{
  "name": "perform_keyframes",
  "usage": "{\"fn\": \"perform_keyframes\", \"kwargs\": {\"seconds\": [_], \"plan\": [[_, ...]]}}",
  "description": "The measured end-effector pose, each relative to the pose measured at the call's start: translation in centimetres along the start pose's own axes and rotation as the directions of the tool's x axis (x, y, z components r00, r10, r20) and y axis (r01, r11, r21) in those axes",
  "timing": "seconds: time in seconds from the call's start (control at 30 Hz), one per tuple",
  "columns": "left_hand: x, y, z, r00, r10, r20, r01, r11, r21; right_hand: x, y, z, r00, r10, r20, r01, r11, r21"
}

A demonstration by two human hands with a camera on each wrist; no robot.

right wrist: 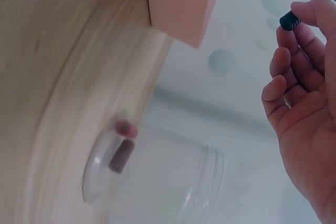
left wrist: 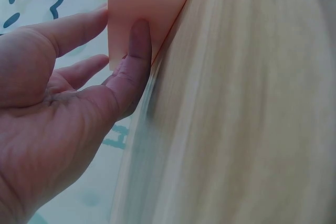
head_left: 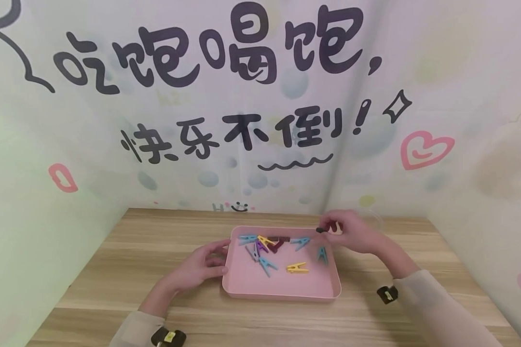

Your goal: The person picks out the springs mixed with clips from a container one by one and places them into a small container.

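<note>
A shallow pink tray [head_left: 282,288] stands on the table with several clothespins in it, among them a yellow clothespin [head_left: 297,268] and a blue clothespin [head_left: 267,265]. My left hand [head_left: 201,262] rests its fairly straight fingers against the tray's left wall, spread along it in the left wrist view. Above the tray's far right corner, my right hand [head_left: 349,232] pinches a small dark ribbed cylinder [right wrist: 290,21] between thumb and fingertips. Dark red pieces [head_left: 278,246] and a dark ribbed strip [head_left: 282,238] lie near the tray's back wall.
A clear jar [right wrist: 163,177] stands right of the tray, holding a dark reddish cylinder [right wrist: 122,156] and a small round red piece [right wrist: 126,128]. The wooden table [head_left: 191,318] meets a printed cloth wall [head_left: 186,188] behind the tray.
</note>
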State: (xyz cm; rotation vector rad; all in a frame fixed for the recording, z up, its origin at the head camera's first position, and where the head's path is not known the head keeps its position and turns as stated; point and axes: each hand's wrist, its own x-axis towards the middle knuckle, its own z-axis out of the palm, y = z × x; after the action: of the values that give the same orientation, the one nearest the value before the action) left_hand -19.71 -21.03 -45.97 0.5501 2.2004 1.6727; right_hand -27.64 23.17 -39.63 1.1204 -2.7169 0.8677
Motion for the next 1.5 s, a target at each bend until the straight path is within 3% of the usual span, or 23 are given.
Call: {"fn": "perform_keyframes", "kwargs": {"seconds": [0.17, 0.47, 0.83, 1.0, 1.5], "plan": [[0.0, 0.3, 0.1, 1.0, 0.003, 0.002, -0.003, 1.0, -0.008, -0.8, 0.7, -0.9, 0.998, 0.034, -0.052, -0.036, 0.998, -0.042], [0.0, 0.2, 0.0, 1.0, 0.002, 0.003, -0.002, 1.0, -0.011, -2.2, 2.3, -2.2, 0.992, 0.046, -0.116, -0.047, 0.999, -0.006], [0.0, 0.0, 0.1, 1.0, 0.003, -0.001, -0.003, 1.0, 0.003, -4.0, 4.5, -3.6, 0.972, 0.08, -0.222, -0.092, 0.995, -0.044], [-0.1, 0.1, 0.0, 1.0, 0.026, 0.002, -0.026, 1.0, 0.01, -4.6, 5.5, -3.9, 0.963, 0.102, -0.251, -0.117, 0.992, -0.048], [0.0, 0.1, 0.1, 1.0, 0.003, -0.014, -0.002, 1.0, 0.027, -5.5, 7.2, -4.3, 0.936, 0.164, -0.31, -0.202, 0.975, -0.095]]}}
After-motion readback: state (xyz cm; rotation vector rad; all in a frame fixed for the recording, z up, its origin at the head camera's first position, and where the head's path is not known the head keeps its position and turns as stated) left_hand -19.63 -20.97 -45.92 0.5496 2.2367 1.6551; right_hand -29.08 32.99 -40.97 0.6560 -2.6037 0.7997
